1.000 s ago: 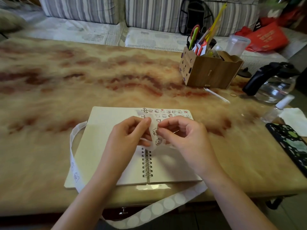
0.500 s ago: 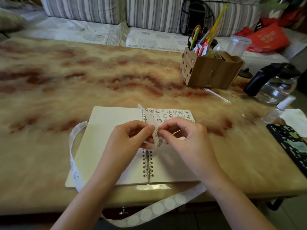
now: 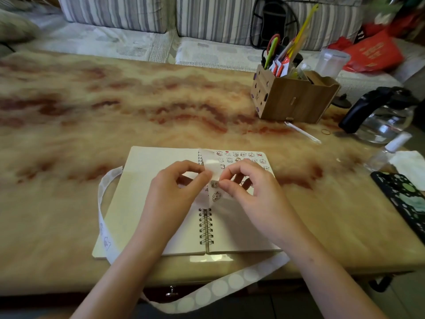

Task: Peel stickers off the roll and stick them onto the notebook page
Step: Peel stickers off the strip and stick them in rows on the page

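Spiral-bound notebook [image 3: 149, 192] lies open flat on a glossy marbled tan-and-red table [image 3: 69, 134], its wire spine running from the near edge straight away from the person. Small cartoon stickers [image 3: 248, 155] sit in rows on the right page's far end. Sticker strip [image 3: 209, 162] is thin, slick white backing; the held part stands over the spine with its long axis along it, and the slack loops round the notebook's left side and hangs off the table front. Left hand [image 3: 170, 192] pinches the strip between thumb and forefinger, the other fingers curled. Right hand [image 3: 255, 194] pinches the strip's edge at a printed sticker.
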Available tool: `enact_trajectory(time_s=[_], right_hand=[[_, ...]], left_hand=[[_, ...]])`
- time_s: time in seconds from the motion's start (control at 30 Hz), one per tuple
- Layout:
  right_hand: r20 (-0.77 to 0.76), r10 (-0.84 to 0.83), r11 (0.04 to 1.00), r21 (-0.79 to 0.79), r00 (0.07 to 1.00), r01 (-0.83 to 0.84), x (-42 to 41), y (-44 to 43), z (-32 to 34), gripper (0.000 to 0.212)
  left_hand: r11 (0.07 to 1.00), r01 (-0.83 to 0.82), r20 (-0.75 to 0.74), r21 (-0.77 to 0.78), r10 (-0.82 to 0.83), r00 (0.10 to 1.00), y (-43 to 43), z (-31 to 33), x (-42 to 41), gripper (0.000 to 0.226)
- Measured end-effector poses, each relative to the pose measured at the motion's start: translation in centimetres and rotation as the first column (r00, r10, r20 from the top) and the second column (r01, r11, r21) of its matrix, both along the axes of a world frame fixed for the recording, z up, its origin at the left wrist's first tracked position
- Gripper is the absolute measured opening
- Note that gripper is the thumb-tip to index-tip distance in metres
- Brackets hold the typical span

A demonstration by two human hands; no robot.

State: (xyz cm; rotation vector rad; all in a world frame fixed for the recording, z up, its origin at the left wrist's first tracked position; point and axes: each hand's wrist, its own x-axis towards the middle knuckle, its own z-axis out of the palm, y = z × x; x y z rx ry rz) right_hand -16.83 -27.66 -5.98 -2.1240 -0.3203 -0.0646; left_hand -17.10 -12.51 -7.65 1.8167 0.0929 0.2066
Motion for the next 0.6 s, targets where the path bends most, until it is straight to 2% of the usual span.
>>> enact_trajectory(time_s=[0.23,0.4,0.6], right_hand=[[-0.162,0.008,0.968,0.247,0.987,0.033,1.1,-1.0,0.9,0.009],[-0.222,-0.062,0.965,0.234,0.973,0.115,2.5,-1.8,0.6,0.004],[-0.339,-0.077,0.977,0.163,0.938,0.139,2.9,-1.5,-0.5,0.005]], left_hand=[[0.989,0.020,-0.007,0.149,-0.019,1.000,0.2,-0.2,0.2,0.012],[0.968,0.031,-0.016,0.249,-0.028,0.999,0.5,-1.0,0.5,0.016],[0.972,0.049,-0.028,0.228,-0.044,0.999,0.8,-0.8,0.4,0.014]])
